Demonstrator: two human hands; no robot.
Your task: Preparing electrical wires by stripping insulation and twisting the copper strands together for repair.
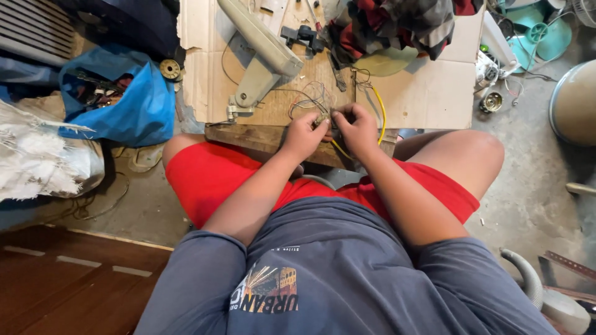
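My left hand (304, 133) and my right hand (357, 127) meet over a wooden board (248, 135), both pinching a small brownish part (323, 118) with thin wires attached. Dark thin wires (307, 96) loop away from it over the cardboard. A yellow wire (380, 111) curves past my right hand and runs under it. What the part is exactly stays hidden by my fingers.
A grey plastic housing (264, 53) and a black clamp-like piece (303, 36) lie on cardboard (428, 93). Cloth pile (397, 25) behind. Blue bag (133, 102) and white feathery bundle (31, 155) at left. Turquoise fan parts (537, 31) and a round metal object (574, 102) at right.
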